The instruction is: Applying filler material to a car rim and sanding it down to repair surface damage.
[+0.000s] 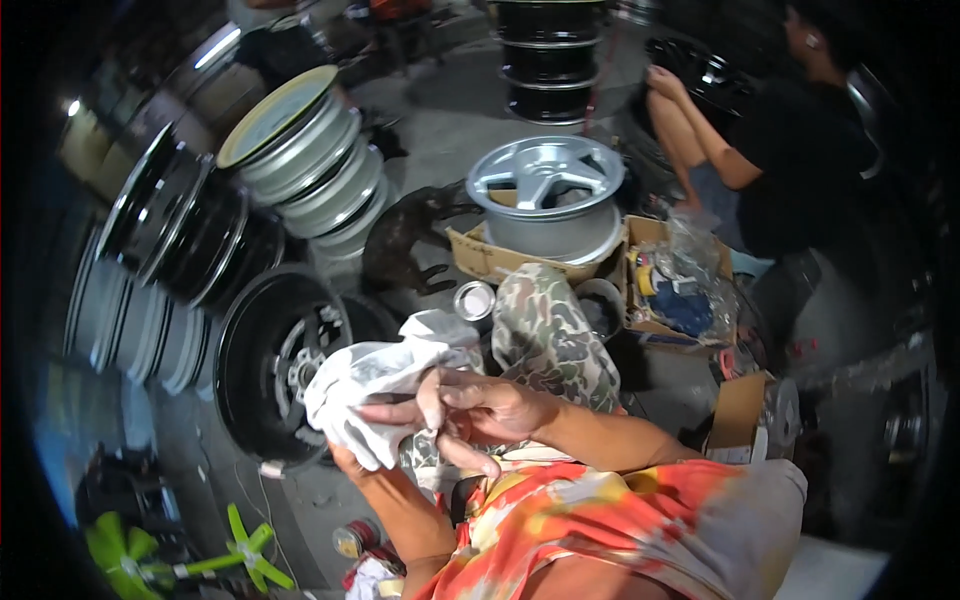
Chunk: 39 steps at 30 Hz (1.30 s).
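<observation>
A white cloth [370, 375] drapes over my left hand [393, 412], covering most of it. A few of its fingers come out from under the fabric, curled against it. My right hand [495, 408] is beside the cloth, its fingers bent and apart. Their tips are at the left fingers and the cloth's edge, and I see nothing held in them. Both hands are above my camouflage-trousered lap [550, 330]. To the left, a black wheel rim [235, 370] stands tilted on its side. A silver spoked wheel rim [548, 225] lies face up ahead, on cardboard [480, 258].
Stacks of silver rims [325, 190] and black rims [190, 225] lean at the left. A dark dog [405, 240] lies by the open can [474, 300]. A box of supplies [680, 290] is at the right, near a seated person [800, 150]. Green fan blades [250, 550] show lower left.
</observation>
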Each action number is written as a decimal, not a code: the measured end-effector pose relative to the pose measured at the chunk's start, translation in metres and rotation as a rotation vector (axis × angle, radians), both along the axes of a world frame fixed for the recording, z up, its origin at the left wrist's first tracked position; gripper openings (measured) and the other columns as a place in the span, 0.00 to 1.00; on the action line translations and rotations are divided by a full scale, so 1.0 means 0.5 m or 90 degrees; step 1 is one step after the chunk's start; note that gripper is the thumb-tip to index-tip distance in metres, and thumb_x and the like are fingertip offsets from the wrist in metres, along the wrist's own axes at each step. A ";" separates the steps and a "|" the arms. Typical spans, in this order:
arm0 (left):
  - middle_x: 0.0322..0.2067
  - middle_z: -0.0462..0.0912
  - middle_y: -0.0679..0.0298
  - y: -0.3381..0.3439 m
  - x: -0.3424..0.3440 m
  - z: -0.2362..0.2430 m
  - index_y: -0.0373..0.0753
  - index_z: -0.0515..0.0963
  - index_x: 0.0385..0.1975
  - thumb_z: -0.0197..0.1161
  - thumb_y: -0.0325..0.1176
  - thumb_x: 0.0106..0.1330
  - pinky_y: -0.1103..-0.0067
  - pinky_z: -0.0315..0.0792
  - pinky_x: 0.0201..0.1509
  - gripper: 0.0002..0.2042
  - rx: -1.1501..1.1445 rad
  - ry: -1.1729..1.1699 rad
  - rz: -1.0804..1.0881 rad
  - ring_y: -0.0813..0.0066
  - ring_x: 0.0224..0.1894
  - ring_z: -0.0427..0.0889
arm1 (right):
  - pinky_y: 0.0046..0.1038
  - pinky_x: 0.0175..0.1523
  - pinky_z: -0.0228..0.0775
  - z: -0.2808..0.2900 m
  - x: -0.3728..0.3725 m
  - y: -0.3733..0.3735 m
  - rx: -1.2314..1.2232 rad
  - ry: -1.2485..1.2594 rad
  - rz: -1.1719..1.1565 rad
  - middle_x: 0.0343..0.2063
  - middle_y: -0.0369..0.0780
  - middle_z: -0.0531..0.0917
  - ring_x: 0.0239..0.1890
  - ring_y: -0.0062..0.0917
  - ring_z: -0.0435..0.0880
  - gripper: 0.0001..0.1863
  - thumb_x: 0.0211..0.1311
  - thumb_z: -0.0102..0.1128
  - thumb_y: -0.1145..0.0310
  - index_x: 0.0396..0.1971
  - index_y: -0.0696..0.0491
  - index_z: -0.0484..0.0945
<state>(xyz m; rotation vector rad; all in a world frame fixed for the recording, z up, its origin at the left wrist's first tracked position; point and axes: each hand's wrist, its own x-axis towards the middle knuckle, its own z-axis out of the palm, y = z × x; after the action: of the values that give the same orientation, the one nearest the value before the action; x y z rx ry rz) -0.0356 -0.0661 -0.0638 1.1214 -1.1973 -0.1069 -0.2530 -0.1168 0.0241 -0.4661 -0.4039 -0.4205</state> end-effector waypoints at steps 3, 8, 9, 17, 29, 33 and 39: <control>0.33 0.84 0.56 0.013 -0.016 0.049 0.33 0.78 0.40 0.62 0.39 0.62 0.81 0.69 0.18 0.15 0.016 0.045 -0.142 0.71 0.22 0.80 | 0.24 0.22 0.71 0.017 -0.014 0.004 0.059 0.029 0.009 0.71 0.50 0.58 0.17 0.25 0.80 0.13 0.78 0.40 0.63 0.43 0.57 0.70; 0.26 0.83 0.58 0.006 -0.033 0.141 0.32 0.79 0.32 0.63 0.33 0.63 0.82 0.71 0.23 0.09 0.039 0.126 -0.340 0.71 0.22 0.80 | 0.19 0.20 0.72 0.050 -0.051 0.000 -0.139 0.140 -0.166 0.64 0.49 0.69 0.18 0.20 0.79 0.12 0.77 0.39 0.70 0.48 0.59 0.72; 0.25 0.82 0.59 -0.001 -0.040 0.162 0.32 0.79 0.30 0.63 0.32 0.63 0.82 0.72 0.24 0.08 0.044 0.142 -0.370 0.72 0.22 0.80 | 0.19 0.21 0.73 0.048 -0.061 -0.002 -0.205 0.175 -0.217 0.57 0.45 0.74 0.18 0.20 0.80 0.13 0.77 0.41 0.67 0.49 0.58 0.72; 0.26 0.82 0.62 -0.064 -0.102 0.168 0.29 0.80 0.34 0.63 0.25 0.59 0.82 0.73 0.31 0.07 0.079 0.272 -0.209 0.79 0.28 0.81 | 0.20 0.22 0.75 0.029 -0.064 0.004 -0.515 0.334 -0.550 0.43 0.41 0.80 0.17 0.20 0.80 0.16 0.77 0.43 0.65 0.55 0.57 0.72; 0.45 0.78 0.53 -0.023 -0.016 0.038 0.30 0.69 0.53 0.63 0.39 0.63 0.67 0.77 0.50 0.23 -0.034 0.917 -0.426 0.60 0.45 0.80 | 0.17 0.17 0.64 0.028 -0.047 0.011 0.076 0.117 -0.114 0.69 0.42 0.64 0.11 0.16 0.71 0.14 0.78 0.40 0.59 0.42 0.54 0.70; 0.49 0.77 0.50 -0.009 -0.036 0.079 0.29 0.67 0.58 0.66 0.37 0.62 0.66 0.77 0.53 0.28 -0.001 0.804 -0.469 0.57 0.49 0.80 | 0.18 0.17 0.65 0.024 -0.056 0.003 -0.056 0.168 -0.169 0.63 0.44 0.71 0.12 0.17 0.72 0.15 0.79 0.40 0.60 0.45 0.55 0.72; 0.45 0.81 0.57 -0.058 -0.085 0.138 0.28 0.76 0.48 0.64 0.27 0.61 0.76 0.76 0.50 0.16 0.090 0.282 -0.271 0.71 0.43 0.82 | 0.23 0.31 0.71 0.030 -0.061 -0.009 -0.483 0.403 -0.526 0.27 0.39 0.81 0.23 0.23 0.81 0.12 0.74 0.49 0.67 0.47 0.58 0.76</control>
<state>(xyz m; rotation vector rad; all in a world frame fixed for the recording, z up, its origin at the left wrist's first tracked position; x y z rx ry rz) -0.0783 -0.0950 0.0055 0.8857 -1.0183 -0.7382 -0.2835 -0.1213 0.0389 -1.4764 0.3005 -0.8791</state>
